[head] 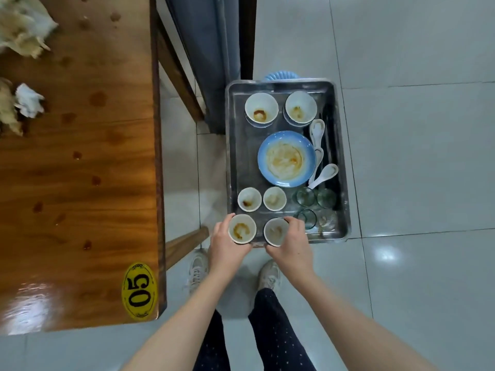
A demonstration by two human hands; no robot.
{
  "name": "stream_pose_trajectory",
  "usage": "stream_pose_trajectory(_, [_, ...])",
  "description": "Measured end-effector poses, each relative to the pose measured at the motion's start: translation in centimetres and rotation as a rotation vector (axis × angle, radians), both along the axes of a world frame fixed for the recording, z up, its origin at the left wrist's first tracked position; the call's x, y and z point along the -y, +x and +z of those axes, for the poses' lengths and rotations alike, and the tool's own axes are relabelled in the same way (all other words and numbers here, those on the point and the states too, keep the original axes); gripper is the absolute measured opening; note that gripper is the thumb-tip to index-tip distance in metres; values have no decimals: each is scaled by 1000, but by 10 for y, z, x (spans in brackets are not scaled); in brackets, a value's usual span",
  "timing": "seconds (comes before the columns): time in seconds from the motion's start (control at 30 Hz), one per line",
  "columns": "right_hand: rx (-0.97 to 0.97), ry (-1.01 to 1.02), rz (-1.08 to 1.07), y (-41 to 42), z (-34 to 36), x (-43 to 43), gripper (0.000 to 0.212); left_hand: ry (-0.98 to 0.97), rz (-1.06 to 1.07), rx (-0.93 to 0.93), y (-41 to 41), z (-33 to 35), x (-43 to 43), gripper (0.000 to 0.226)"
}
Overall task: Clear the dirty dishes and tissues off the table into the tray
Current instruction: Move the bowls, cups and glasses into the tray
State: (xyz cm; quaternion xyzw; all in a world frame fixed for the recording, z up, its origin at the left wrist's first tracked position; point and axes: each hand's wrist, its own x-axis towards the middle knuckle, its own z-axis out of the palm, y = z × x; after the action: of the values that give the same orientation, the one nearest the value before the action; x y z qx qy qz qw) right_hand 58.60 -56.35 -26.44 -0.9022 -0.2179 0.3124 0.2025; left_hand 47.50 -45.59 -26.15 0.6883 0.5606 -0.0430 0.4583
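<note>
Crumpled tissues lie on the wooden table out at 10 o'clock, and at the 6 o'clock rim of the steel tray — among the dirty bowls already in it — the left hand curls round 1 stained cup while the right hand grips the 2nd cup just beside it.

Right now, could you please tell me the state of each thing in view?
left hand: grips left cup
right hand: grips right cup
left cup: upright, stained, held
right cup: upright, stained, held
tray: loaded with dishes
plate: dirty, flat in tray
bowls: upright, stained, in tray
other cups: upright, stained, in tray
glasses: three, upright, empty
spoons: lying in tray
tissues: crumpled, on table
table: spotted with stains
</note>
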Motion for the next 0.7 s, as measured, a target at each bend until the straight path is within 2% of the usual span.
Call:
stream_pose_trajectory(0.2, [-41,15,-13,1,-41,-6,70,-8,-22,-41,9,-42,5,91])
stream_pose_trajectory(0.4, [-45,-5,-32,0,-65,-10,69,33,-43,-98,12,-64,5,81])
stream_pose_trajectory(0.57, [-62,-37,-22,4,-73,-7,68,5,-50,-66,14,-74,6,79])
stream_pose_trajectory(0.7, [-86,-31,-5,8,-66,-3,71,-17,-78,-77,13,-72,7,87])
